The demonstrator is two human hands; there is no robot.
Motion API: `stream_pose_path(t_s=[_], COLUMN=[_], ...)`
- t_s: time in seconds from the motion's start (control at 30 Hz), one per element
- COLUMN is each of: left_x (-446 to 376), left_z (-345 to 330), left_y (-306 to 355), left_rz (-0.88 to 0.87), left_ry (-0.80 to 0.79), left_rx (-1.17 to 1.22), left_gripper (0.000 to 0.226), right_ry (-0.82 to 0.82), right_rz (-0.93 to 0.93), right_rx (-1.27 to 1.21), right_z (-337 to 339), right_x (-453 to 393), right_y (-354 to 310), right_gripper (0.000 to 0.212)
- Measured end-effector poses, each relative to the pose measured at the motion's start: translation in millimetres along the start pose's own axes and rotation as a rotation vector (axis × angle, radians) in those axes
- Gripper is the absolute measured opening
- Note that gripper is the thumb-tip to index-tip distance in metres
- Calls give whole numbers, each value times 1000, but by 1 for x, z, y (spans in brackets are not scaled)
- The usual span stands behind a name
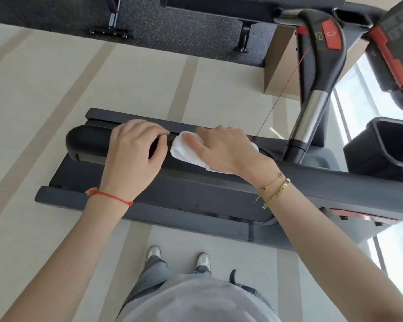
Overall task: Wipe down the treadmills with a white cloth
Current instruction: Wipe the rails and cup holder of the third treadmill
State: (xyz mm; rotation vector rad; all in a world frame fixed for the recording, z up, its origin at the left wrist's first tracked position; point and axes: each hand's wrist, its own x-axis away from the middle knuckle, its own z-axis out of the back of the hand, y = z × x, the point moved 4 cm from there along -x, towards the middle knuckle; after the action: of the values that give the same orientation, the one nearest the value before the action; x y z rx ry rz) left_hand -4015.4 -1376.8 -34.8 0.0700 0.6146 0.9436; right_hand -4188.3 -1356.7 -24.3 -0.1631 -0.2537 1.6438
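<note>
A person stands over a dark treadmill (196,189) that runs across the middle of the frame, and both bare arms reach up from the lower corners toward a padded handrail (89,141) at centre left.

The left hand (135,149) is at centre left. Its fingers are curled over the top of the handrail and grasp it. A red string (109,195) circles that wrist.

The right hand (223,148) is just right of centre, close beside the left hand but apart from it. It lies on the white cloth (186,152) with fingers curled over it, gripping the cloth and pressing it down on the handrail. The cloth is bunched under the palm; its edge shows toward the left hand, and a small printed tag sticks out below the heel of the hand. Two gold bracelets (275,191) sit on the right wrist.

In the upper right of the frame a grey upright (310,117) rises from the treadmill, with a chrome section and a dark grip above it carrying a red button (332,34). A thin red cord (286,87) hangs slanting from beside that grip toward the handrail. At the far right edge a black bin-like holder (391,145) shows.

Pale floor (44,112) with darker stripes fills the left of the frame, and a dark speckled mat (184,29) lies along the top. At bottom centre are the person's grey shirt, jeans and two light shoes (179,256).
</note>
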Motion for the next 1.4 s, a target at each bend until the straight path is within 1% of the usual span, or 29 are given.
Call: stream_pose_path(t_s=[0.1, 0.17, 0.27, 0.43, 0.5, 0.6, 0.7, 0.77, 0.87, 0.93, 1.03, 1.1, 1.17, 1.27, 1.33, 1.4], left_x=[8, 11, 12, 13, 13, 11, 11, 11, 11, 10, 9, 8, 8, 8, 8, 8], left_z=[13, 22, 31, 42, 43, 43, 44, 46, 47, 49, 50, 50, 50, 50, 49, 49], left_y=[-33, -54, -79, -108, -116, -125, -131, -137, -144, -147, -150, -151, -151, -151, -151, -152], left_rz=[51, 69, 87, 88, 87, 82, 72, 90, 83, 68, 59, 51, 38, 25, 26, 23], left_ry=[4, 4, -3, -37, -54, -83, -104, -121, -169, -190, -209, -207, -196, -191, -187, -186], left_rx=[9, 0, 17, 118, 166, 223, 264, 296, 327, 339, 351, 362, 368, 362, 368, 371], left_gripper=[20, 21, 25, 23, 23, 27, 25, 26, 30, 31, 32, 31, 30, 29, 29, 28], right_ry=[-47, -34, 57, 251, 292, 255, 210, 217, 271, 301, 343, 366, 345, 301, 341, 441], right_rz=[34, 73, 150, 199, 153, 24, -13, -18, -13, -40, -175, -238, -230, -178, -160, -112], right_rx=[-54, -40, 46, 183, 230, 269, 204, 169, 154, 170, 192, 187, 140, 71, 106, 157], right_z=[-6, -10, -15, -23, -24, -25, -31, -35, -33, -29, -25, -25, -27, -31, -34, -34], right_x=[-20, -33, -38, -13, -11, -31, -61, -69, -58, -44, -27, -30, -46, -66, -63, -50], right_y=[-31, -53, -72, -79, -84, -103, -130, -138, -134, -124, -109, -108, -117, -134, -137, -137], right_gripper=[48, 47, 45, 55, 53, 53, 48, 43, 43, 47, 50, 47, 40, 39, 40, 41])
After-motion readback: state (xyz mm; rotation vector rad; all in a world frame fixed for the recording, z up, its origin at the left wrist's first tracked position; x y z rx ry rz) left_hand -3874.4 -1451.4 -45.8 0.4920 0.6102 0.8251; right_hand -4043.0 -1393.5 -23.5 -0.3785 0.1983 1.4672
